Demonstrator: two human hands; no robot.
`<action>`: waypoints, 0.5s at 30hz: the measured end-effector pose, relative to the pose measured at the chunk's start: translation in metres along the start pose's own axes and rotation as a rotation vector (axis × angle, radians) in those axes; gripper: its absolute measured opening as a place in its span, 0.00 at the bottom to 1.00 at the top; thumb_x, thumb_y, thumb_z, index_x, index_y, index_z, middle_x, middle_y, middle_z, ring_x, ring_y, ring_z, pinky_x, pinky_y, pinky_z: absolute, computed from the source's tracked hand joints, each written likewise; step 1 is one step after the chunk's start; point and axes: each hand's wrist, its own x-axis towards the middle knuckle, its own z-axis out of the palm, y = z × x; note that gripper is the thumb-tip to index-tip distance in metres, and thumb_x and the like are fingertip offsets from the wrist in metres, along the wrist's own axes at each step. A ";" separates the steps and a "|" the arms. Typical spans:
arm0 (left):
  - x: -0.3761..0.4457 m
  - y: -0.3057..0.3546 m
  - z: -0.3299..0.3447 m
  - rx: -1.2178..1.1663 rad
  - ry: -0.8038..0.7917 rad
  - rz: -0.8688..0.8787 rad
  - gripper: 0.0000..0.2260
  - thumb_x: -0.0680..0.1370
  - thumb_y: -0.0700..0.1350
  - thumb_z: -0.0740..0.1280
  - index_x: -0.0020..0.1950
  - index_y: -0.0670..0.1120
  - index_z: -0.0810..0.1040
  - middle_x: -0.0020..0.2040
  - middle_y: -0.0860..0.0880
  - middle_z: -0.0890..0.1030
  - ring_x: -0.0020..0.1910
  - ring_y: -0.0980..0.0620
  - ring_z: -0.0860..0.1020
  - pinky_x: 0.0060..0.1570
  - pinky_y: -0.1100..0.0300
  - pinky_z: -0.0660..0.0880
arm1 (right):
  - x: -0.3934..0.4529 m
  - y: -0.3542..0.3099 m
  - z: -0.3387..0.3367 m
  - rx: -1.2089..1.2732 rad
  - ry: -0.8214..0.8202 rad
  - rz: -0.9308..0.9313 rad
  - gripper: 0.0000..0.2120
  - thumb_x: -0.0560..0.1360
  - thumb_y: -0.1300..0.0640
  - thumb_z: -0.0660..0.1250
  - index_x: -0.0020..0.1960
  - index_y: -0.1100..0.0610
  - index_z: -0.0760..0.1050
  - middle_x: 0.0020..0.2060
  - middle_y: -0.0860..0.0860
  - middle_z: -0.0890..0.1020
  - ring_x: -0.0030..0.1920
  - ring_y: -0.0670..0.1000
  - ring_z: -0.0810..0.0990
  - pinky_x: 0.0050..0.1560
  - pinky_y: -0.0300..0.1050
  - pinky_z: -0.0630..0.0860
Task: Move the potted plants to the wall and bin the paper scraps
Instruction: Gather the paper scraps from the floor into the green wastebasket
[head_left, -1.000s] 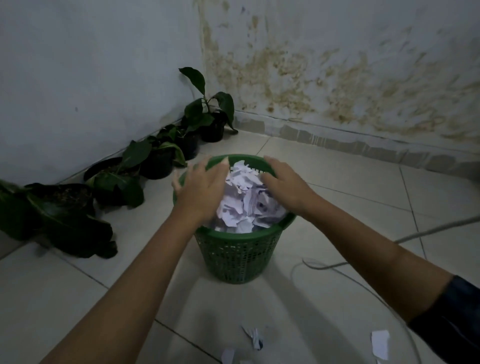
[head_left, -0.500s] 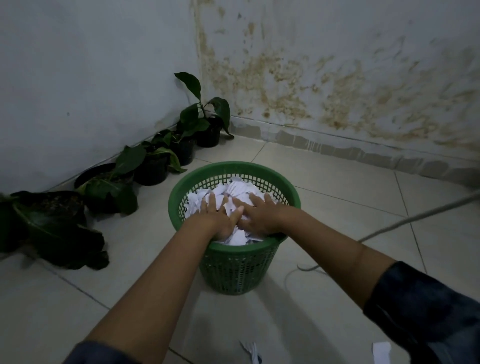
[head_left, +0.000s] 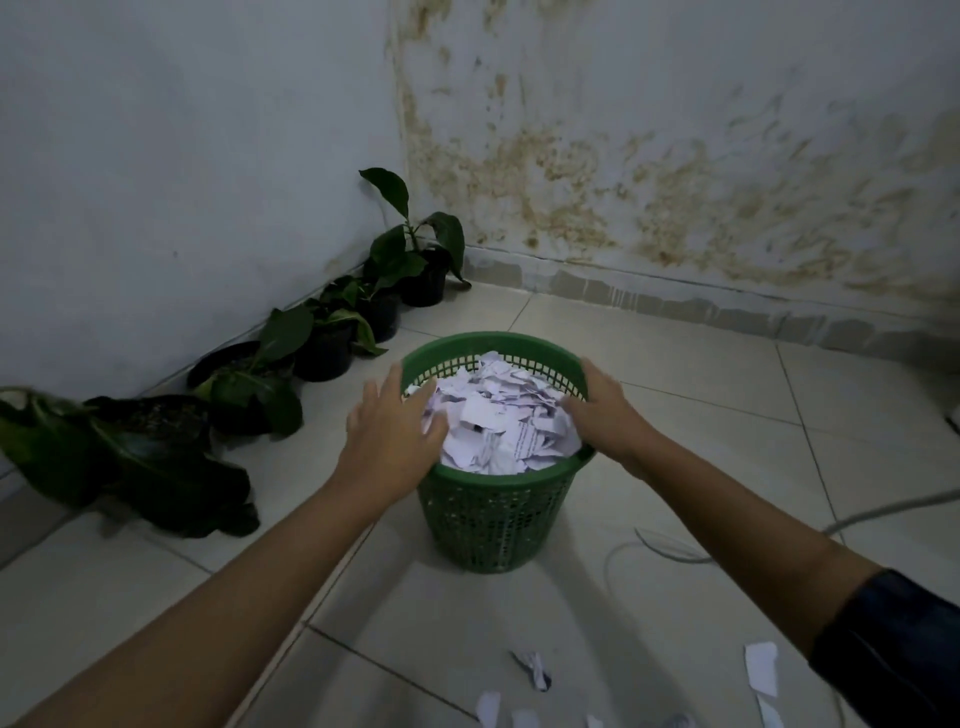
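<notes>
— So where are the paper scraps?

— Mostly heaped in the green basket; a few loose bits lie on the near floor tiles.

— And the hands?

— Left hand and right hand hover at opposite sides of the rim, fingers spread, holding nothing.

— The potted plants?

— Lined along the left wall, into the far corner.
</notes>
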 end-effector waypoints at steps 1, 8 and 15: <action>-0.007 -0.005 0.001 -0.082 -0.108 -0.040 0.22 0.81 0.52 0.55 0.74 0.49 0.61 0.77 0.44 0.49 0.75 0.42 0.49 0.72 0.46 0.54 | -0.004 0.002 0.001 0.077 0.000 0.016 0.27 0.72 0.57 0.61 0.69 0.43 0.59 0.68 0.58 0.67 0.66 0.61 0.70 0.61 0.63 0.73; -0.044 -0.021 -0.014 -0.436 -0.022 -0.138 0.21 0.80 0.38 0.57 0.74 0.47 0.62 0.78 0.46 0.46 0.76 0.43 0.47 0.71 0.51 0.54 | -0.038 -0.015 0.010 0.085 0.014 0.101 0.20 0.73 0.68 0.59 0.64 0.57 0.66 0.57 0.57 0.77 0.54 0.58 0.78 0.53 0.56 0.79; -0.082 -0.027 -0.013 -0.578 0.157 -0.190 0.23 0.77 0.30 0.53 0.68 0.46 0.70 0.77 0.46 0.48 0.76 0.44 0.48 0.71 0.54 0.54 | -0.100 -0.028 0.024 0.317 -0.059 0.124 0.13 0.81 0.56 0.55 0.66 0.53 0.65 0.61 0.54 0.76 0.57 0.53 0.76 0.58 0.53 0.76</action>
